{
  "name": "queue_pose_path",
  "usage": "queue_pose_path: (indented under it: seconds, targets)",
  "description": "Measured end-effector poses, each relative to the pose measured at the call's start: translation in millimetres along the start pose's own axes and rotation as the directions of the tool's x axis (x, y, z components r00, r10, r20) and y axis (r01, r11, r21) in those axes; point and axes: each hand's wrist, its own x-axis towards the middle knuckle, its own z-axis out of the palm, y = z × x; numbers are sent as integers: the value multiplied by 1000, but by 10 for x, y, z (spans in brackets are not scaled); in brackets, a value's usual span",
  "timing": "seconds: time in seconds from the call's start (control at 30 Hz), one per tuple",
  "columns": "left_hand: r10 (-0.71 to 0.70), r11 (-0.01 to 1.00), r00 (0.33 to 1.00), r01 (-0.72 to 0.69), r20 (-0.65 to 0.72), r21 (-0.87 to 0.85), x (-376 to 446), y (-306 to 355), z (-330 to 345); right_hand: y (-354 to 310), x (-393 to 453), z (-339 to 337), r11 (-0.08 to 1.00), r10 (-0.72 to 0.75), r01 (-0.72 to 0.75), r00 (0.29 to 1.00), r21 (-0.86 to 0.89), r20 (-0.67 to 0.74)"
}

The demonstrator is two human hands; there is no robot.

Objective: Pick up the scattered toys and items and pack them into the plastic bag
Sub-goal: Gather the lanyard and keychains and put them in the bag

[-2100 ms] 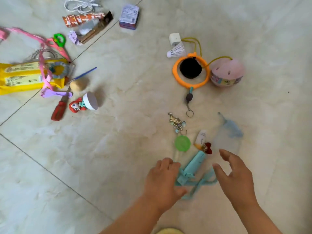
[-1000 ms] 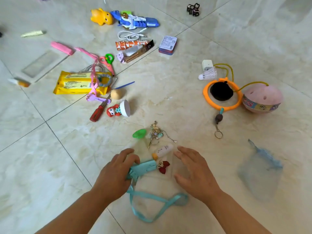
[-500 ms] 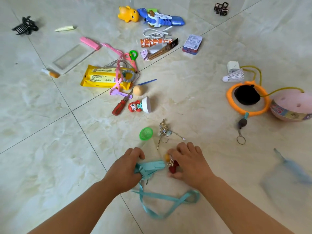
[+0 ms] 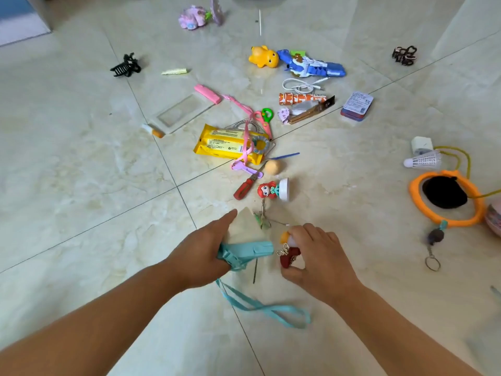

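Where grout lines cross, glossy marble-look floor tiles [image 4: 89, 172] underfoot.

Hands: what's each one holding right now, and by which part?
Left hand grips the clear pouch at its teal clip end. Right hand pinches the small white tube and dark red charm together.

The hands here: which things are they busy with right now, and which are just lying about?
In hand:
- left hand holds clear pouch by its teal clip
- right hand grips small tube and red charm

Lying about:
- yellow packet
- doll figure
- screwdriver
- shuttlecock
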Motion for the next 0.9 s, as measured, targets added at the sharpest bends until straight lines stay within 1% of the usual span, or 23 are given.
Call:
queue_pose_path:
  seconds: [0.13, 0.23, 0.37, 0.47, 0.57, 0.67, 0.8, 0.9]
  targets:
    - [-45, 999, 997, 44, -63, -8, -125, -90, -459, -400, 353, -287, 993, -117, 118, 993, 30, -14]
    - [-86, 995, 990, 81, -115, -53, -254, -212, -845, -741, 601, -456, 974, -228, 228, 974, 10, -15]
    - [-149, 985, 977, 133, -152, -114, -482, -445, -1284, -1193, 827, -542, 948, -316, 318, 946, -5, 67]
    - [-204, 970, 957, 168, -208, -176, -668, -629, -1497, -1475, 899, -514, 924, -381, 381, 918, 23, 111]
    - [-279, 949, 921, 220, -272, -226, -888, -819, -1660, -1789, 948, -422, 891, -450, 452, 873, 36, 187]
    - [-328, 943, 881, 287, -341, -167, -1111, -969, -1738, -2097, 978, -341, 868, -497, 487, 844, 100, 203]
    - [-412, 911, 793, 349, -448, -221, -1458, -1216, -1738, -2468, 993, -234, 839, -543, 511, 814, 187, 209]
    - [-435, 901, 726, 349, -532, -259, -1720, -1440, -1752, -2702, 973, -101, 822, -562, 512, 799, 248, 213]
